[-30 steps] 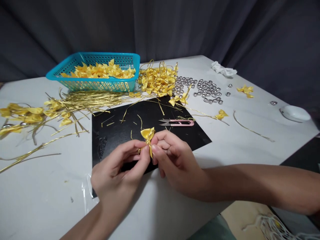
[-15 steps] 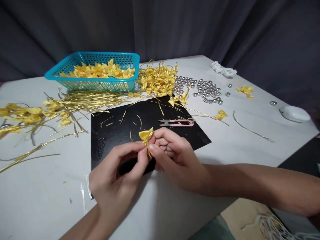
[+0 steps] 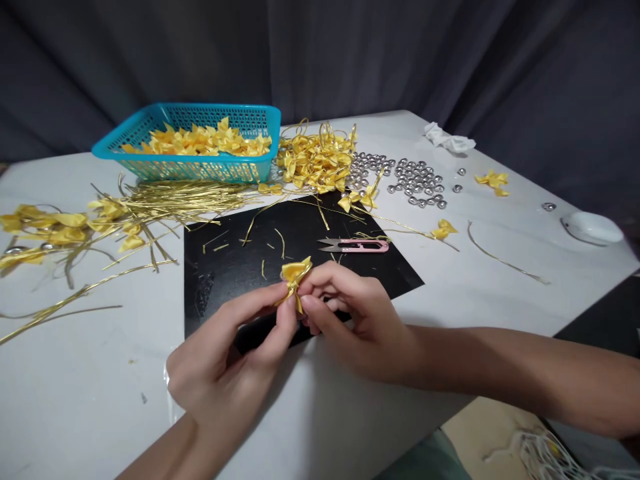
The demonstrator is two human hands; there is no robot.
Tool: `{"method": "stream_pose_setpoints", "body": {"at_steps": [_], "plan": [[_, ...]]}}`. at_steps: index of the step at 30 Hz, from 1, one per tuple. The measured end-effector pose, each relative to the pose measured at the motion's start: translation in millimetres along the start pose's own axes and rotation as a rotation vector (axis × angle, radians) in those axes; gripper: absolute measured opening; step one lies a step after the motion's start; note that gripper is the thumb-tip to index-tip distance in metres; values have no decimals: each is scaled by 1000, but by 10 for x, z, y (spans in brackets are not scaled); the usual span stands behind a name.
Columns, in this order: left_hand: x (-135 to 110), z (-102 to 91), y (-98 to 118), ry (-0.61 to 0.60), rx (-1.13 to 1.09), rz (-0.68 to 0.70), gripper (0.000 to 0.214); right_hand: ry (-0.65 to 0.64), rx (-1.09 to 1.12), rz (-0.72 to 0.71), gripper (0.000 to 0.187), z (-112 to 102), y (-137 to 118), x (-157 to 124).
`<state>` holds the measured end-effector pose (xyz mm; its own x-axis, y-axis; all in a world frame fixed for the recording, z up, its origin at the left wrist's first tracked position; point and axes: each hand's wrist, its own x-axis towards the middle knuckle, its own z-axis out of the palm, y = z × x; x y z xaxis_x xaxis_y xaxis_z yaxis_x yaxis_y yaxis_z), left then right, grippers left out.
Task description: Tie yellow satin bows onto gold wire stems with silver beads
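A small yellow ribbon bow (image 3: 296,270) is pinched between both hands over the front of a black mat (image 3: 240,267). My left hand (image 3: 235,340) grips its left side with thumb and forefinger. From the right, my right hand (image 3: 355,313) closes its thumb and fingertips on the bow's other side. Gold cord seems wound about the bow's middle, though the fingertips partly cover it. Just beyond the hands lie pink thread snips (image 3: 355,246) with their blades apart, pointing left. Short gold clippings (image 3: 280,243) are scattered on the mat.
A blue basket (image 3: 185,159) of yellow bows stands at the back left. Gold cords (image 3: 185,200) lie before it. Beside it are a heap of corded bows (image 3: 317,157) and several silver beads (image 3: 417,180). At right sits a small white dish (image 3: 593,228).
The bow has turned slightly between my fingers, so its upper loop faces me more openly. My right fingertips have shifted a little down and left along it.
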<state>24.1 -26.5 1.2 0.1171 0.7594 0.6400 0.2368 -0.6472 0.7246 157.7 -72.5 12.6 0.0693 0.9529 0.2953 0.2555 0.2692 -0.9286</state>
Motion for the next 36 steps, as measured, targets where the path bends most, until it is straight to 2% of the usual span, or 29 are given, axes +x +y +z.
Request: {"method": "stream_pose_setpoints", "body": {"at_steps": [5, 11, 14, 19, 22, 26, 31, 36], "plan": [[29, -14, 69, -48, 68, -117, 15, -12, -82, 60, 5, -18, -30, -23], [22, 2, 68, -42, 68, -139, 11, -9, -85, 82, 4, -14, -56, -48], [63, 5, 68, -88, 28, -268, 8, 21, -120, 57, 4, -16, -72, -44], [199, 34, -13, -297, -253, -539, 5, 52, -315, -25, 7, -67, -35, 14], [235, 55, -49, -323, -314, -643, 6, 65, -451, -50, 8, -105, 6, 50], [228, 71, -45, -285, -273, -688, 7, 32, -566, -105, 10, -124, 28, 59], [235, 88, -62, -249, -274, -738, 10, 60, -559, -96, 11, -118, 4, 47], [222, 83, -64, -278, -276, -680, 10, 67, -556, -97, 10, -117, 6, 55]]}}
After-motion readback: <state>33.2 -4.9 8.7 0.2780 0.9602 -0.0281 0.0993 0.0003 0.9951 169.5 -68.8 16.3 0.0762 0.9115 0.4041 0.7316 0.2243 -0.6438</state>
